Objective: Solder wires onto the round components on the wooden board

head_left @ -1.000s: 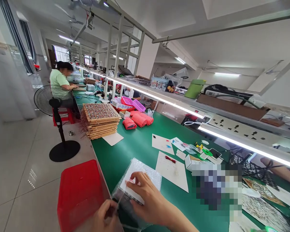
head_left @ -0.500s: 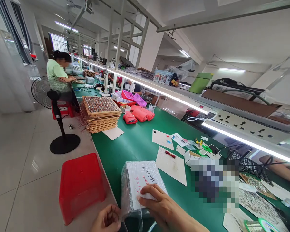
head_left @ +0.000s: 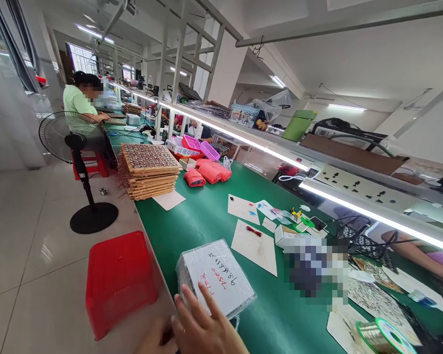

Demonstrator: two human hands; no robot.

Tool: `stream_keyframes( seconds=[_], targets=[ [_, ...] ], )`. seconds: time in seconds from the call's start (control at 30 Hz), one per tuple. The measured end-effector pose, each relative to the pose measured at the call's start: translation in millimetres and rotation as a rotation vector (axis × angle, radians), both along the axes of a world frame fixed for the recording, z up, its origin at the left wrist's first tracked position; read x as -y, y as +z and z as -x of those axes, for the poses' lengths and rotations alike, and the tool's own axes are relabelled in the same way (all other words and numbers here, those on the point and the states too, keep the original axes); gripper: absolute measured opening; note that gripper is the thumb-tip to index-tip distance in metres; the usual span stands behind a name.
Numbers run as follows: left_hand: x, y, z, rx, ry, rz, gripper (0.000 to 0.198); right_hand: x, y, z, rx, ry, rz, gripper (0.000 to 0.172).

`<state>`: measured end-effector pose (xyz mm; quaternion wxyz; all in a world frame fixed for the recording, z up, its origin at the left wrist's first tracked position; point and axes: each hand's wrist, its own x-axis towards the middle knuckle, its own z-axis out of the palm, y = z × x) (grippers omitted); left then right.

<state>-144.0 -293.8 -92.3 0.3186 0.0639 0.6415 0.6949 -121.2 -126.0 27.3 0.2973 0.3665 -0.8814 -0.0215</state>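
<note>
right hand [head_left: 203, 324]: open and released, fingers spread at the block's near edge
left hand [head_left: 154, 341]: low at the view's bottom edge, grip impossible to tell
on the bench: film-wrapped white block [head_left: 216, 278], red and black handwriting on top, lying on the green bench [head_left: 280, 314]
close by: paper sheet [head_left: 254, 246] just beyond, red plastic stool [head_left: 118, 285] left of the bench

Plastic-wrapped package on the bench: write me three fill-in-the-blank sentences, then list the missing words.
The plastic-wrapped package has handwriting in black and ____ on its white top. The bench under it is ____. The package lies closer to the right hand than to the ____ one.

Missing words: red; green; left.
</note>
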Motion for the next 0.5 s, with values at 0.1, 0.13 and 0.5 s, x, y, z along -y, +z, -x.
stream_keyframes(
  seconds=[0.1, 0.13, 0.5],
  targets=[
    [0.7, 5.7, 4.1, 0.024, 0.010, 0.000, 0.004, 8.0, -16.4, 7.5, -0.014, 0.021, -0.206, 0.033],
    [1.0, 7.3, 6.0, 0.051, 0.009, -0.011, 0.003, 3.6, -14.2, 7.7, 0.001, 0.027, -0.248, 0.036],
    [73.6, 31.0, 80.4, 0.318, 0.294, -0.503, 0.033, -53.9, 30.8, -7.4, 0.066, 0.055, -0.282, 0.024]
  ],
)
